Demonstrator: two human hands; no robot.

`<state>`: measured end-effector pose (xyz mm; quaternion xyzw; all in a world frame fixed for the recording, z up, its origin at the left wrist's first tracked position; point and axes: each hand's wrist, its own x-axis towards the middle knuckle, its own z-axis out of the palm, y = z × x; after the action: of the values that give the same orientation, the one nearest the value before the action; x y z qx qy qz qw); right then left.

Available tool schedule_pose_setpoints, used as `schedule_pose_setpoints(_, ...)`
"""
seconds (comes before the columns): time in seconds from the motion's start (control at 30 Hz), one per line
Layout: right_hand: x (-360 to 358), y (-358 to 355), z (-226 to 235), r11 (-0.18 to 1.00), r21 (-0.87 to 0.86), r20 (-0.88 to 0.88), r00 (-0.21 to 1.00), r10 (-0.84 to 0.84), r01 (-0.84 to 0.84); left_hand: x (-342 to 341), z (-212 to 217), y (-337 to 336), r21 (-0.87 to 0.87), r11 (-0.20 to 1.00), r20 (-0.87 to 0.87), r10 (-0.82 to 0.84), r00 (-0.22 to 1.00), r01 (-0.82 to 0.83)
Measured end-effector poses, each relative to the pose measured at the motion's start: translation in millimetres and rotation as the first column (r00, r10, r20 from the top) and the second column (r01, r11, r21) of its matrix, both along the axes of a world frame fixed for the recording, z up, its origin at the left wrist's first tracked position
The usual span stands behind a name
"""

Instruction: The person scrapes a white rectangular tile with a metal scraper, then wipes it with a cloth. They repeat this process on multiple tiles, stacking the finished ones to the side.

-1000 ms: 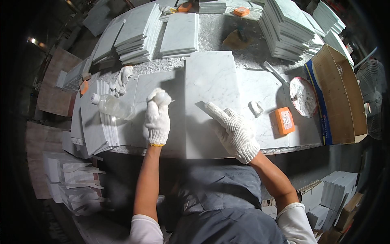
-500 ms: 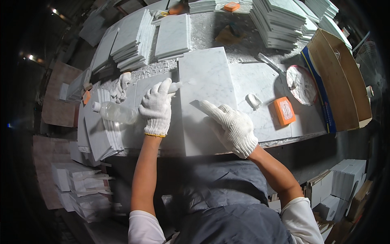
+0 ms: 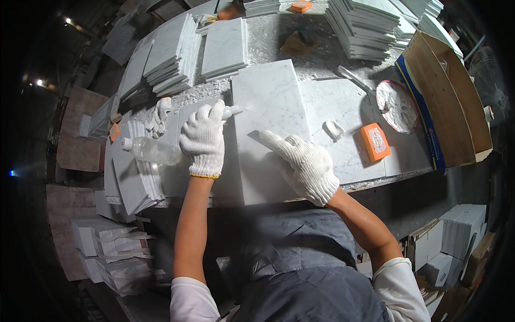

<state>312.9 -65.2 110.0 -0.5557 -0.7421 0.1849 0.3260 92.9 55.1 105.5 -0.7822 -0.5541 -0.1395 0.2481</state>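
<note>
My left hand (image 3: 203,134), in a white knit glove, is closed around a small translucent squeeze bottle (image 3: 232,111). Its nozzle points at the upper left part of a white marble tile (image 3: 273,88), next to a faint wet-looking patch. My right hand (image 3: 306,163), gloved the same way, grips a flat metal scraper blade (image 3: 256,136) with the index finger stretched along it. The blade's tip is over the middle of the tile; whether it touches cannot be seen. A clear plastic bottle (image 3: 155,151) of liquid lies on its side left of my left hand.
An orange block (image 3: 375,141) and a crumpled white scrap (image 3: 334,130) lie to the right. Beyond are a bowl of white paste (image 3: 398,107), a spatula (image 3: 354,77) and an open cardboard box (image 3: 448,102). Tile stacks (image 3: 362,29) stand at the back; a rag (image 3: 159,115) lies left.
The squeeze bottle's nozzle has shifted slightly over the tile, by the wet-looking patch. My right hand and the blade stay almost in place; the whole view has shifted a little.
</note>
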Motion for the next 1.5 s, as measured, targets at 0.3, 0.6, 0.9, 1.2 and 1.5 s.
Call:
schedule_pose_setpoints(0.3,0.5,1.3,1.2,0.999,-0.037,0.011,1.000,0.006,-0.005,4.0,5.9,-0.1,-0.046,0.999,-0.035,0.026,0.999,-0.027)
schedule_pose_setpoints(0.6,0.3,2.1,-0.9,1.000,-0.024,0.004,1.000,0.002,-0.002,0.4,0.2,3.8,0.005,1.000,-0.046,-0.001,0.999,0.001)
schedule_pose_setpoints(0.9,-0.5,2.0,1.4,0.999,-0.048,0.016,1.000,-0.003,0.004,3.1,3.6,2.1,0.015,1.000,-0.051,-0.008,0.999,0.009)
schedule_pose_setpoints(1.2,0.5,1.3,1.4,0.999,-0.047,0.021,1.000,0.010,-0.009,8.2,7.1,1.8,-0.006,0.999,-0.085,0.034,0.996,-0.034)
schedule_pose_setpoints(1.5,0.7,1.6,-1.4,1.000,0.000,0.011,1.000,0.014,-0.014,7.2,5.5,1.6,0.001,0.999,-0.104,0.049,0.993,-0.049)
